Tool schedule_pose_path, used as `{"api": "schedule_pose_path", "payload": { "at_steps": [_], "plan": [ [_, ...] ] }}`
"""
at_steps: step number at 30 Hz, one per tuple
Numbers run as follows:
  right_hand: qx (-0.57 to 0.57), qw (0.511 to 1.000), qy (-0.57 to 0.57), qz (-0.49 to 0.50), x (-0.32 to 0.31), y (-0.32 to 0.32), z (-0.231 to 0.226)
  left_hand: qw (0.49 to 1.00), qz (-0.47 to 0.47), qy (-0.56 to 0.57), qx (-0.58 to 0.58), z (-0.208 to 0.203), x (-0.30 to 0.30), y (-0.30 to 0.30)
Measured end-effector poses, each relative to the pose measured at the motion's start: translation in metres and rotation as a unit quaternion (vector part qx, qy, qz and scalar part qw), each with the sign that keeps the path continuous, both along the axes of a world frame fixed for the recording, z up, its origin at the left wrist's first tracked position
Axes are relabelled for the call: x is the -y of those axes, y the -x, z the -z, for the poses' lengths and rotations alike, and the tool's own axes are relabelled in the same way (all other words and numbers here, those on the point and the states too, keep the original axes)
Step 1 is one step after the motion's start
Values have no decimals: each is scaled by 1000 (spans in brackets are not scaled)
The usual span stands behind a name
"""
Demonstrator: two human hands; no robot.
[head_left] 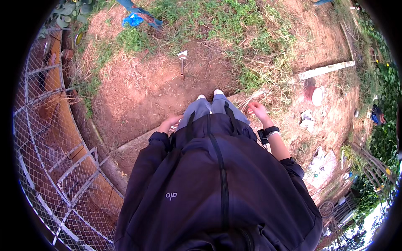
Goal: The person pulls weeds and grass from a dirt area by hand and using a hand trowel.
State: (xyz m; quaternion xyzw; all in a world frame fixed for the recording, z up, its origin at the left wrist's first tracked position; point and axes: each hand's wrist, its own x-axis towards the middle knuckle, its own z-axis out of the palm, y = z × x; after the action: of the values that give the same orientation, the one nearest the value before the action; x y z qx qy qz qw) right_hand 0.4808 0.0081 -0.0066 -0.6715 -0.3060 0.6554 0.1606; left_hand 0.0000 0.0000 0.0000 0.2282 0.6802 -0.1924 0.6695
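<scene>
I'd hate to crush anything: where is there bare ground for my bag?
Mostly bare soil lies between the wire fence on the left and the white-headed tool. Beyond the tool, grass crowds in; on the right, a pale board and white scraps do.

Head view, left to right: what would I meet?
White-framed wire-mesh fence, crumpled bright-blue item, person's bare left hand, pale shoes, bare right hand, red-and-white cylindrical container, leafy green foliage along the right edge.
</scene>
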Motion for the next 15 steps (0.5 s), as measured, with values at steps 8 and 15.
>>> {"api": "schedule_pose_path", "payload": {
  "at_steps": [8,15],
  "plan": [
    [-3,995,-52,-83,-15,13,12,995,88,24,-45,1,12,-12],
    [-40,985,5,-168,-13,34,22,1000,13,-25,-5,4,42,-10]
  ]
}}
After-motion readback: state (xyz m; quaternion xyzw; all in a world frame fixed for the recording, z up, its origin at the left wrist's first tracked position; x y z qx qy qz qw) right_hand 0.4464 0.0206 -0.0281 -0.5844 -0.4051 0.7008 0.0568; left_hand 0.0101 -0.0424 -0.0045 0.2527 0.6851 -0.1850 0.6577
